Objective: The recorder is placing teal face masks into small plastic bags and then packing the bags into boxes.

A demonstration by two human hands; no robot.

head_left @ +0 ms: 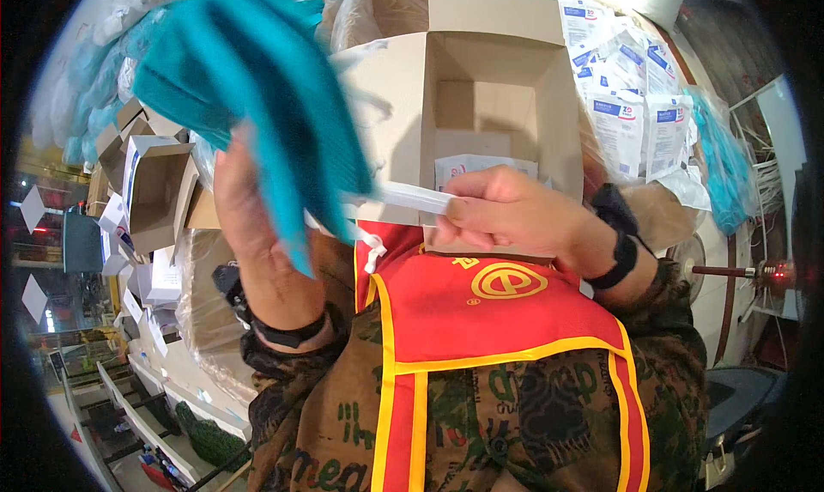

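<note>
My left hand (245, 200) is closed on a folded teal cloth (257, 88), which is raised at the upper left and blurred by motion. Its folds hang down past my fingers and hide part of them. From the cloth's lower right corner a white strap (412, 197) runs across to my right hand (515, 213). The strap's end is pinched between my right thumb and fingers, and the band looks stretched straight. Just beyond my right hand stands an open cardboard box (558, 88) with its flaps out. A white printed packet (485, 164) lies inside, partly covered by my hand.
White and blue printed packets (631, 80) are piled right of the box. Clear bags of teal items (725, 174) lie at the far right and upper left. Several opened small cartons (159, 191) stand at the left, beside clear plastic sheeting (210, 312).
</note>
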